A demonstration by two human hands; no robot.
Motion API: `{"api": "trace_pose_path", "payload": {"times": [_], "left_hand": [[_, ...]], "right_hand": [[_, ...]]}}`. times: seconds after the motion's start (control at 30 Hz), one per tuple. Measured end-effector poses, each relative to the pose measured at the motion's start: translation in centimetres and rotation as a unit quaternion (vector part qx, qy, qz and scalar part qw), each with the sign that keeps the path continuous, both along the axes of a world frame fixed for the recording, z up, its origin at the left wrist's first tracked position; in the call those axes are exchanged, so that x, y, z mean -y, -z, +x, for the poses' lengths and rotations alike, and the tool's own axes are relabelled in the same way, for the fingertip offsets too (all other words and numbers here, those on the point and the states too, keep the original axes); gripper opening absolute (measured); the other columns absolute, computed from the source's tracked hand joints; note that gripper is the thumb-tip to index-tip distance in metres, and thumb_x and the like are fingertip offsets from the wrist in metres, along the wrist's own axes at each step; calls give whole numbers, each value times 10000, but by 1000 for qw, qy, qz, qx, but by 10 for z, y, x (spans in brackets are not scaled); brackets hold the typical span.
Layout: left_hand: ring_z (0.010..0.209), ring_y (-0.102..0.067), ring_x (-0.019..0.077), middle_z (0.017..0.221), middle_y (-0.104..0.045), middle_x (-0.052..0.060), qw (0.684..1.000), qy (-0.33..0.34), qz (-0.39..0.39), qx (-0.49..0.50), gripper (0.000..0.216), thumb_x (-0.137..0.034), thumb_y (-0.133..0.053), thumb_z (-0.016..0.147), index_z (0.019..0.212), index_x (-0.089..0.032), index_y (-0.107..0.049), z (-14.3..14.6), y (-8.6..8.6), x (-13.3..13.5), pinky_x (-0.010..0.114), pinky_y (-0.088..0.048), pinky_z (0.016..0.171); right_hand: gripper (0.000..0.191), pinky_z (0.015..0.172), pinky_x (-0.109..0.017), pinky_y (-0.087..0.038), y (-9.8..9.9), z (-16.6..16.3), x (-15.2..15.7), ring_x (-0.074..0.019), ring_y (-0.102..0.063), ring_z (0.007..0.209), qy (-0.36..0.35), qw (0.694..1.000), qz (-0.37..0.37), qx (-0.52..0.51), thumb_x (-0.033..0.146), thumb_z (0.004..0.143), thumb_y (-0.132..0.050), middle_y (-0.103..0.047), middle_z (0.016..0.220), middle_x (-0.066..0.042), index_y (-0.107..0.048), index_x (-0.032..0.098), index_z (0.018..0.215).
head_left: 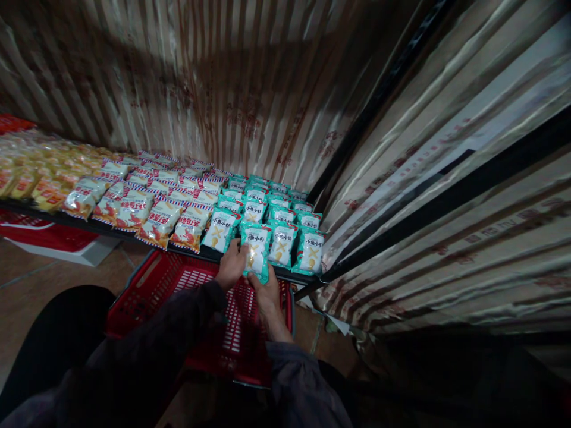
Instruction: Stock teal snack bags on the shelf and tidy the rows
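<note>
A teal and white snack bag (256,252) lies at the front edge of a low dark shelf (57,219). My left hand (232,263) grips its left side. My right hand (266,293) holds its lower edge from below. Several more teal bags (282,229) lie in rows around it. To their left are rows of red, white and blue snack bags (163,205), then yellow bags (42,178) further left.
A red plastic shopping basket (147,291) sits on the floor right under my arms. A striped foil curtain (232,83) hangs behind the shelf and along the right side (450,196). Another red and white base (53,241) shows under the shelf at left.
</note>
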State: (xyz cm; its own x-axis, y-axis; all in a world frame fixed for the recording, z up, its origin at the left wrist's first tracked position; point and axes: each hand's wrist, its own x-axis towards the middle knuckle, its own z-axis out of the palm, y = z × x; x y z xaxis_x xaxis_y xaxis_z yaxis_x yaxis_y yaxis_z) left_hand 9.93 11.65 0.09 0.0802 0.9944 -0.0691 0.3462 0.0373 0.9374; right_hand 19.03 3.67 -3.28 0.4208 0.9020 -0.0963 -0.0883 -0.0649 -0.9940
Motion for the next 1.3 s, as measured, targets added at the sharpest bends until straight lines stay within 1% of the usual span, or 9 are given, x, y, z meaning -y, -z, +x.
{"api": "trace_pose_path", "payload": {"times": [0.13,0.27,0.4,0.5,0.7,0.87,0.93,1.03,1.3], "left_hand": [[1003,-638,229,1146,-661,114,1000,7,15,17,493,-450,-491,873,1287,-184,-468,-1,0,11,375,-476,888],[1074,-605,264,1224,-607,169,999,5,30,24,646,-377,-593,805,1362,-115,-397,0,-2,12,401,-455,937],[1055,-605,273,1194,-608,182,998,-9,47,30,697,-320,-587,799,1405,-79,-339,2,-3,9,423,-457,940],[1083,-591,268,1199,-604,160,997,-17,70,36,680,-306,-568,811,1418,-109,-332,3,-4,7,424,-452,956],[1228,-500,267,1308,-542,133,991,-39,119,42,588,-287,-536,838,1395,-171,-388,5,-4,4,420,-407,1024],[1231,-496,267,1289,-555,125,989,-52,140,24,576,-270,-542,834,1388,-191,-405,9,-3,1,432,-384,1049],[1228,-499,269,1273,-563,126,988,-57,143,15,570,-256,-538,833,1385,-193,-410,13,-3,1,437,-380,1053],[1222,-505,277,1254,-567,139,988,-63,143,2,562,-241,-523,837,1384,-178,-409,19,-4,2,450,-381,1049],[1243,-485,269,1244,-562,141,985,-73,157,-18,561,-250,-493,859,1401,-167,-380,22,-5,1,438,-370,1061]], "right_hand": [[595,782,-450,-520,-3,2,-8,-284,-661,1015,-3,1000,3,12,460,679,-629,-640,1215,-129,-485,325,1241],[560,813,-398,-522,-7,3,-15,-244,-667,974,3,999,3,46,462,697,-606,-673,1157,-109,-515,288,1222],[679,858,-391,-517,-10,5,-18,-245,-653,976,37,994,-6,102,461,672,-619,-684,1121,-121,-494,153,1264],[701,847,-363,-519,-12,2,-17,-230,-656,960,50,989,-4,142,440,701,-606,-682,1115,-120,-455,124,1308],[667,708,-307,-525,-12,-7,-11,-195,-673,736,52,977,12,208,344,795,-536,-721,849,-59,-354,134,1402],[583,617,-264,-492,-6,-5,-11,-154,-603,569,34,942,42,330,302,876,-437,-659,666,11,-324,122,1419],[506,653,-272,-501,-3,-3,-12,-158,-614,635,44,912,67,402,289,900,-395,-664,726,-22,-404,117,1375],[434,786,-332,-514,0,-1,-16,-192,-619,849,71,874,101,470,281,907,-375,-657,951,-118,-529,118,1279],[372,1020,-483,-411,8,3,-23,-245,-454,1212,82,841,134,517,227,899,-398,-515,1314,-158,-599,161,1205]]}}
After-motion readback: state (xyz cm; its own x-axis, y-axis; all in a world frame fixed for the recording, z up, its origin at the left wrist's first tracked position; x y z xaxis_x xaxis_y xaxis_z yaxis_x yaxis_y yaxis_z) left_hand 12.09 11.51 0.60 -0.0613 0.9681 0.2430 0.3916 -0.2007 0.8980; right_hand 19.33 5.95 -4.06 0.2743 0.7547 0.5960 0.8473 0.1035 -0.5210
